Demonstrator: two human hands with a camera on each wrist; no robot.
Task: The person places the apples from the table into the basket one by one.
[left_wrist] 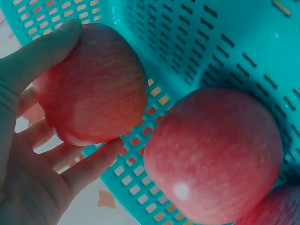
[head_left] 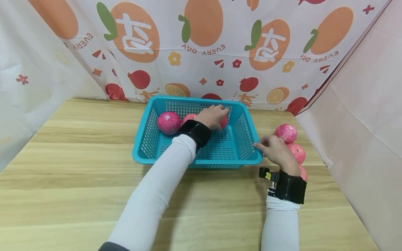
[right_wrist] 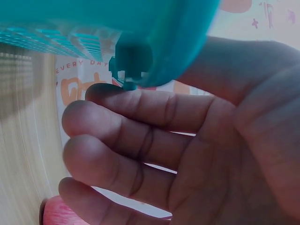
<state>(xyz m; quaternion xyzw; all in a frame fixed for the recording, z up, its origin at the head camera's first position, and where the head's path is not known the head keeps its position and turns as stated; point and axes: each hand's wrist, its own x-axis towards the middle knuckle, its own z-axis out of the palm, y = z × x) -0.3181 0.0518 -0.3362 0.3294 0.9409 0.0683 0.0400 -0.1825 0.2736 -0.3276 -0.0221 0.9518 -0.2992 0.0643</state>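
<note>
A turquoise plastic basket (head_left: pixel 216 162) with slotted walls stands on the wooden table. Inside it my left hand (head_left: pixel 211 116) grips a red apple (left_wrist: pixel 93 86), thumb on one side and fingers round the other, near the back right corner. Beside that apple lies a second red apple (left_wrist: pixel 213 154), and left of it a round magenta fruit (head_left: pixel 169 123) with pale streaks. My right hand (head_left: pixel 276 150) pinches the basket's rim near the front right corner, the thumb over it and the curled fingers (right_wrist: pixel 150 105) underneath.
On the table right of the basket, a streaked magenta fruit (head_left: pixel 285 133), a pinkish apple (head_left: pixel 296 153) and another apple (head_left: pixel 303 172) stand in a row, the last partly behind my right wrist. A fruit-print cloth (head_left: pixel 201 69) hangs behind the basket; a pale sheet (head_left: pixel 351 115) borders the right side.
</note>
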